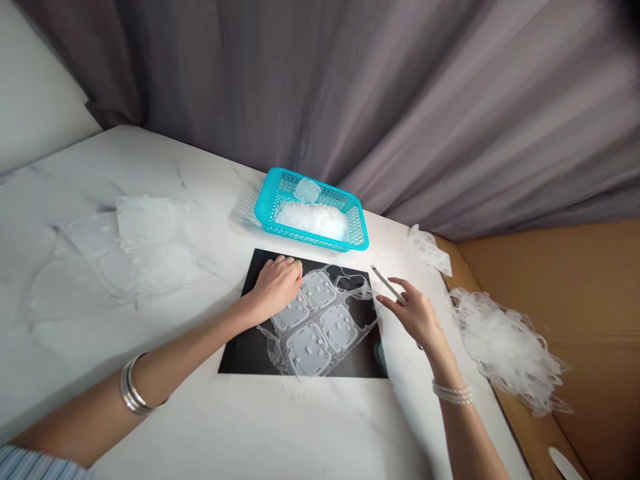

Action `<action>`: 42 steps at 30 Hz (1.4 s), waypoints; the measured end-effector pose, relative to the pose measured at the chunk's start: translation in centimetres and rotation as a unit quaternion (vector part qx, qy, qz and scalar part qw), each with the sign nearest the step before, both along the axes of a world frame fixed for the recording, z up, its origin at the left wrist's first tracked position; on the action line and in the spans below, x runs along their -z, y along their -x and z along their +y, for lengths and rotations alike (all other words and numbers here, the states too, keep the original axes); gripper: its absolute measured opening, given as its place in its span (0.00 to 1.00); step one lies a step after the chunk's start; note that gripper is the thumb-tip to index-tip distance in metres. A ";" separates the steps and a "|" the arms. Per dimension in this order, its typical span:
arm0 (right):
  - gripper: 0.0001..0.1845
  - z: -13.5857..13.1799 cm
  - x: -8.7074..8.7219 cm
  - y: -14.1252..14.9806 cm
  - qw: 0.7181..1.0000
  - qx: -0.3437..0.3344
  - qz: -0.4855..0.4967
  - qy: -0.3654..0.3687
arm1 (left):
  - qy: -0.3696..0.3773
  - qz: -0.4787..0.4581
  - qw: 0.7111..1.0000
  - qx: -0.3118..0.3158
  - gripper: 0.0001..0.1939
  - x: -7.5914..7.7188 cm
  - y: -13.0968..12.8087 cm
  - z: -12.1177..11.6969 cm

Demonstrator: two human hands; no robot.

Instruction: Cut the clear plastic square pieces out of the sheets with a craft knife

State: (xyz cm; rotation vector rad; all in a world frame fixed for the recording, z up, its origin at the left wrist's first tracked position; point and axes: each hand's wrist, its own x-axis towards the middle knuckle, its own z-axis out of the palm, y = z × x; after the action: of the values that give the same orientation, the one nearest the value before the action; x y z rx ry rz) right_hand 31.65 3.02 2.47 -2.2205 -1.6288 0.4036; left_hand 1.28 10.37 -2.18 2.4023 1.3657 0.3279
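Nearest us spreads a white, grey-veined worktop (345,433), bearing a flat black rectangular mat (243,357). On it lies a clear plastic sheet with four rounded-square panels (333,327). Our left hand (277,283) rests curled over it; we cannot tell whether it grips. Our right hand (416,312) pinches a slim grey stick (386,283). Beyond, a turquoise perforated plastic basket (270,193) stands before pleated grey-purple curtains (310,87).
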 end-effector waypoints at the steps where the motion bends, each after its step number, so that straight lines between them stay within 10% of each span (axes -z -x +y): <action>1: 0.32 -0.2 -0.2 -0.1 1.000 0.020 0.017 -0.009 | -0.007 0.001 1.000 -0.004 0.06 0.0 -0.1 -0.1; 8: 0.31 -0.9 -1.0 5.1 0.914 0.044 0.375 -0.149 | -0.062 0.010 0.997 0.054 0.10 -1.3 1.2 -3.7; 17: 0.18 -0.2 2.5 12.7 0.906 -0.092 0.411 -0.048 | -0.226 0.067 0.960 0.152 0.18 2.0 2.3 -7.3; 27: 0.07 -0.4 4.5 13.4 0.946 -0.250 0.162 -0.125 | -0.217 0.089 0.959 0.158 0.19 1.5 2.7 -7.0; 42: 0.06 -1.7 4.1 13.6 0.943 -0.293 0.042 -0.150 | -0.194 0.081 0.962 0.173 0.17 0.9 3.0 -6.6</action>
State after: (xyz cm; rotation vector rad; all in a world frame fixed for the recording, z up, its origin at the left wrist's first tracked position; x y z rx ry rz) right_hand 18.03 1.28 -1.66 -1.4546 -2.1220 0.3598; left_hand -1.75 3.78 -3.08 2.9913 0.9797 0.3328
